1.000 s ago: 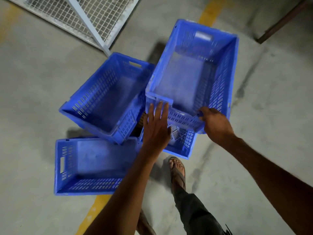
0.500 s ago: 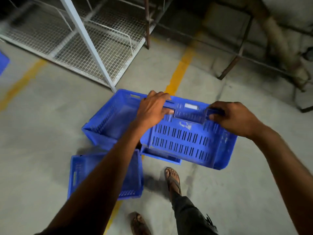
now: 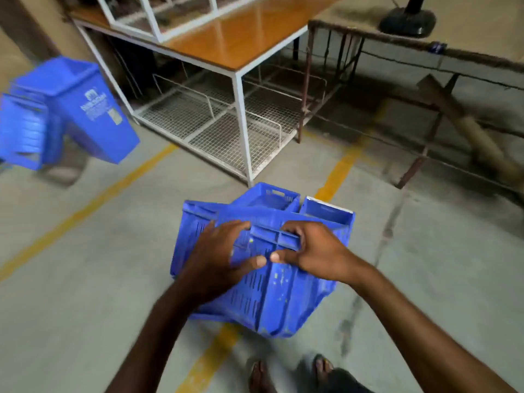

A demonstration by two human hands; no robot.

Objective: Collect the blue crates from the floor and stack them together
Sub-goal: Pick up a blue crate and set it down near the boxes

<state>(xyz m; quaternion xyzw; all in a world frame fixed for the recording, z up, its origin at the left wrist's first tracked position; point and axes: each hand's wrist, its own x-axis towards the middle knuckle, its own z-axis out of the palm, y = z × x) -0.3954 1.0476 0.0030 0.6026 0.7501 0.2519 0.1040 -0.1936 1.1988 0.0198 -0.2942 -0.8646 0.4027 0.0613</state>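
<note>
I hold a blue slotted crate point(image 3: 283, 293) tipped up in front of me, its near wall facing me. My left hand point(image 3: 218, 256) grips that wall at the left, fingers over the ribbed rim. My right hand point(image 3: 314, 251) grips the rim handle at the right, thumb pointing left. Beyond the held crate, a second blue crate point(image 3: 268, 198) pokes out on the floor. A stack of blue crates point(image 3: 65, 114) stands at the far left, blurred.
A white-framed table with an orange top point(image 3: 235, 43) and a wire-mesh lower shelf stands ahead. A rusty metal frame table point(image 3: 425, 61) runs along the right. Yellow lines point(image 3: 340, 168) cross the concrete floor. My sandalled feet point(image 3: 286, 373) are at the bottom.
The view has swung up and left, bringing the table and the crate stack into view. The held crate has come closer, and both hands have shifted nearer together on its wall.
</note>
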